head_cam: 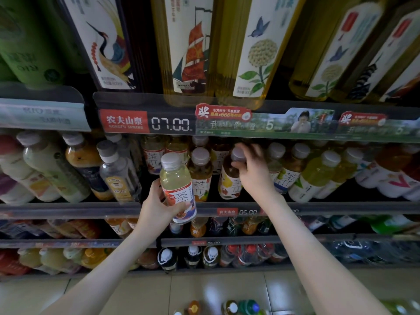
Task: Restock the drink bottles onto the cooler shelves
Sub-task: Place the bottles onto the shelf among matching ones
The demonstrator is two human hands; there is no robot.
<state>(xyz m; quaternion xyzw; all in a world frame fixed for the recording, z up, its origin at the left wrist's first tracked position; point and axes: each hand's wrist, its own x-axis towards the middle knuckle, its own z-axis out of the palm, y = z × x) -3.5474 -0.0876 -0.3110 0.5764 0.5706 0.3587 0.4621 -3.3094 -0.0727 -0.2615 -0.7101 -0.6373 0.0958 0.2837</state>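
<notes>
We hold the pale bottle (pixel 175 178) upright in the left hand (pixel 155 206), fingers (pixel 179 208) curled round its label, just before the shelf (pixel 68 209). The right hand (pixel 254 172), deeper in, pinches the amber bottle (pixel 228 181) at its cap.

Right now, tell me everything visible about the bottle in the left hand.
The bottle is clear plastic, holding pale yellow drink, with a ribbed grey cap and a white, orange and blue label. It is nearly upright in front of the shelf, not on it. The left hand grips its lower half.
</notes>
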